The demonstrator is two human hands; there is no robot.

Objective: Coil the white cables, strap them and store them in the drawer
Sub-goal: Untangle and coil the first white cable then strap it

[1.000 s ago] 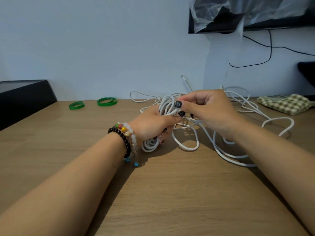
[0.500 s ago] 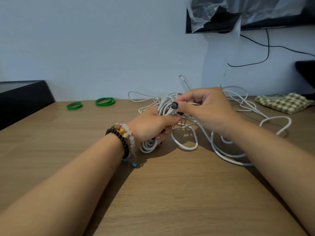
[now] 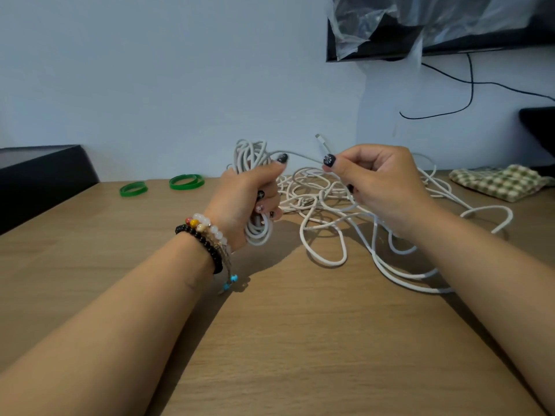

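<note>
The left hand (image 3: 249,195) wraps its fingers tight around a round bundle of white cable loops (image 3: 250,159), held up over the brown wooden table (image 3: 270,340). The right hand (image 3: 378,181) pinches the loose end of that cable, near its small white plug (image 3: 319,139). I think this last bit should go around the bundle, snug and flat. More white cables lie in a messy pile (image 3: 330,223) on the table. Two green strap rings (image 3: 159,185) wait nearby. No drawer can be seen.
</note>
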